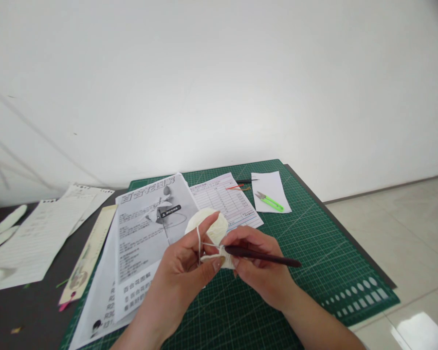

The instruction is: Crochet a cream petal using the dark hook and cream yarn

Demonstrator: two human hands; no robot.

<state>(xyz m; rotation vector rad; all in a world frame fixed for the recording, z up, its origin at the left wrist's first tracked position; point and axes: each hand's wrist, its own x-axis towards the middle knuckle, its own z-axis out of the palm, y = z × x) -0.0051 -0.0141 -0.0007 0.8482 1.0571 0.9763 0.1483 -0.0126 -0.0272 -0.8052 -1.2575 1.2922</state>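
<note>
Between my two hands is a small piece of white crochet work point(227, 260). My left hand point(188, 265) pinches its left edge with the thumb, and white yarn runs over the raised index finger. My right hand point(260, 260) grips a dark brown crochet hook point(266, 255), its handle pointing right and its tip at the white stitches. The fingers of the right hand also touch the work's right side. Just behind the hands sits a ball of white yarn point(215, 226), partly covered by the left index finger.
A green cutting mat point(306, 233) covers much of the dark table. Printed pattern sheets point(138, 243) lie left, a form point(222, 192) behind. Green thread snips point(270, 201) rest on white paper point(273, 182). Further left are a ruler point(91, 248), lined paper point(40, 233) and white pieces point(10, 218).
</note>
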